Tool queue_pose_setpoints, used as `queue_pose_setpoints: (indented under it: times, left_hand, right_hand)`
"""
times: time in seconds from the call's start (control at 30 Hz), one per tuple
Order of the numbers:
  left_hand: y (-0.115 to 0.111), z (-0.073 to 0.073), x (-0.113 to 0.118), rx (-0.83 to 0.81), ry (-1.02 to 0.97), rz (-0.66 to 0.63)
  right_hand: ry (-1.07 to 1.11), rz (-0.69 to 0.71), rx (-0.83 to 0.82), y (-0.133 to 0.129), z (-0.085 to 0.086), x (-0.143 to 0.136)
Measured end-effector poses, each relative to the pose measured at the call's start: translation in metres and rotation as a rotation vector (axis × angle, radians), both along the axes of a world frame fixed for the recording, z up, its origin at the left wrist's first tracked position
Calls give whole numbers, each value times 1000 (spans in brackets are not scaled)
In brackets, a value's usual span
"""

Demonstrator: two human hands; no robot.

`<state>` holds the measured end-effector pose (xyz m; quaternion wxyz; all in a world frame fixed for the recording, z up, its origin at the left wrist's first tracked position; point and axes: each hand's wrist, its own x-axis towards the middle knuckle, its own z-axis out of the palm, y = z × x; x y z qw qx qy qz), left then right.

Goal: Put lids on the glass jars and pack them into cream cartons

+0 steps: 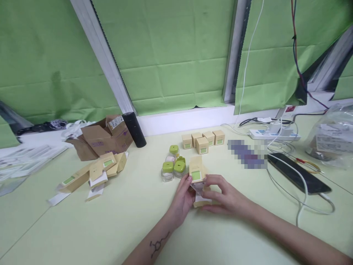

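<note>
My left hand (183,197) is wrapped around an opened small cardboard box (196,176) with a green label, near the middle of the table. My right hand (227,195) pinches the same box from the right, its fingers bent at the opening. Inside shows a clear, glassy container (198,187), mostly hidden by cardboard and fingers. A white-lined flap hangs at the bottom. Just beyond my left hand stand several small clear jars with green lids (168,167). Farther back sit several closed small boxes (202,145) of the same kind.
Flattened, opened boxes (95,173) lie in a pile at left, before a large brown carton (107,134) and a black cylinder (134,129). On the right are a phone (299,173) with a cable, a power strip (274,134), yellow-handled tool (309,165) and a plastic bag (332,136).
</note>
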<state>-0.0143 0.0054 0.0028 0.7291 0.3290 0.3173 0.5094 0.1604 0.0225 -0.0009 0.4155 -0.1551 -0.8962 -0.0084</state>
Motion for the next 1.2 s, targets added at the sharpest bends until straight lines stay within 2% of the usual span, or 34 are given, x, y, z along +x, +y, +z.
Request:
queue_pose_setpoints:
  times: [0.23, 0.4, 0.53, 0.7, 0.83, 1.03, 1.2]
  left_hand:
    - [-1, -2, 1, 0, -11, 33]
    - [-2, 4, -1, -63, 40, -2]
    - [-1, 6, -2, -71, 45, -8]
    - [0, 1, -2, -29, 10, -41]
    - [0, 0, -2, 19, -10, -48]
    - [-2, 2, -3, 11, 7, -87]
    - [-2, 1, -2, 9, 16, -54]
  right_hand:
    - [-36, -101, 131, 0, 5, -3]
    - [-59, -215, 203, -2, 2, -2]
    - [-92, -212, 117, -3, -4, -1]
    - [-64, -168, 44, -1, -7, 1]
    - [0, -202, 41, 3, -5, 0]
    - [126, -319, -50, 5, -6, 0]
    - [82, -231, -95, 6, -3, 2]
